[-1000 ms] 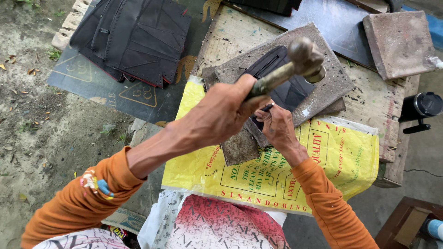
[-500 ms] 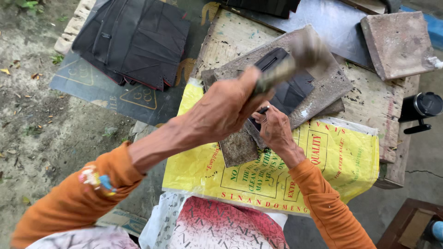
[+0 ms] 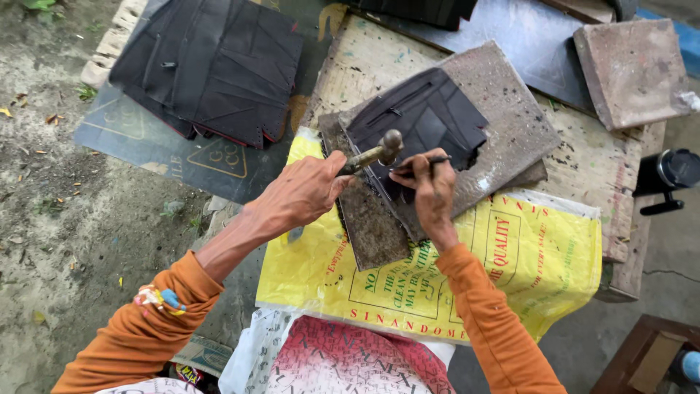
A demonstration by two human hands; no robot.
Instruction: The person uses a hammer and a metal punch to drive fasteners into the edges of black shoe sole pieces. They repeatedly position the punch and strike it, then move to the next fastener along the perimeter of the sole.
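Black rubber sheet (image 3: 426,117) lying on grey slab (image 3: 503,120) mid-surface; left hand (image 3: 302,193) grip closed around hammer (image 3: 379,152), right hand (image 3: 430,186) grip pinching thin punch (image 3: 430,160) against sheet.

Yellow sack (image 3: 539,255) with red print, orange sleeves (image 3: 496,335), black sheets (image 3: 211,66).

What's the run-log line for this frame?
left hand: grips hammer | right hand: holds thin punch on black sheet | base: stone slab

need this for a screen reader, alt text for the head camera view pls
A person's left hand holds a hammer down on a thin tool held by the right hand against a black sheet on a stone slab.
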